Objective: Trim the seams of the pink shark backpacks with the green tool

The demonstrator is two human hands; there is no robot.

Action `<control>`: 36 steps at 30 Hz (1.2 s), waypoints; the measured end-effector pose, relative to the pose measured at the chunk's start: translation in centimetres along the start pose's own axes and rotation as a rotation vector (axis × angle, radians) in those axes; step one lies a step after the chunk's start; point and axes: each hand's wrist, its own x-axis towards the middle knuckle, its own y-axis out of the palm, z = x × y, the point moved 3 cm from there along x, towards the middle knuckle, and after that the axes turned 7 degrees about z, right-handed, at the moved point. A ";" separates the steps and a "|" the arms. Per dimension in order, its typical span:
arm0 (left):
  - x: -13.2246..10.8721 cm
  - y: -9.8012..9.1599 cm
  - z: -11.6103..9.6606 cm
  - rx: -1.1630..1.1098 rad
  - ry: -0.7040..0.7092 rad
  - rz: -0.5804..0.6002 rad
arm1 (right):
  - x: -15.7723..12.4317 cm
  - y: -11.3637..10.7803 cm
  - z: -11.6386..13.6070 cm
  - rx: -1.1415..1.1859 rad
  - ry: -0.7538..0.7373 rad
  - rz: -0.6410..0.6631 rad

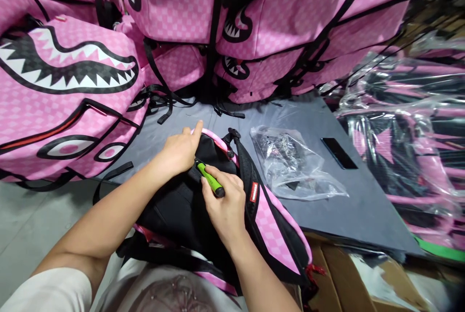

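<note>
Backpack (181,210) lies flat right in front of you, black side up, with both hands on its upper half. Your left hand (179,149) rests loosely open on its top edge, forefinger stretched out along the pink trim. Your right hand (227,205), just beside it, is closed around a green tool (209,179) whose tip touches the backpack between the hands; a plastic bag (290,164) lies right of the backpack.

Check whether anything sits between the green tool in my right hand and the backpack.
Nothing visible does. The green-handled tool in the right hand lies against the black panel of the backpack, just beside the left hand. The clear plastic bag lies apart on the grey board.
</note>
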 end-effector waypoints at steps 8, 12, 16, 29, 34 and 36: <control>0.1 0.1 0.0 0.030 0.005 -0.020 | -0.1 -0.3 0.0 -0.042 -0.001 0.018; 0.1 0.0 0.0 0.019 0.002 -0.021 | -0.1 -0.4 -0.2 -0.030 -0.004 0.025; 0.0 0.0 0.1 0.023 -0.009 -0.010 | 0.0 -0.1 -0.4 -0.020 -0.002 0.027; 0.1 -0.2 0.7 0.067 0.002 -0.008 | -1.5 -12.3 -2.4 0.028 -0.024 -0.502; 0.3 -0.2 0.6 0.058 -0.017 0.023 | -2.7 -16.4 -16.9 -0.633 0.611 -0.127; 0.5 -0.2 0.5 0.057 -0.015 0.034 | -2.6 -16.2 -20.9 -0.689 0.677 -0.008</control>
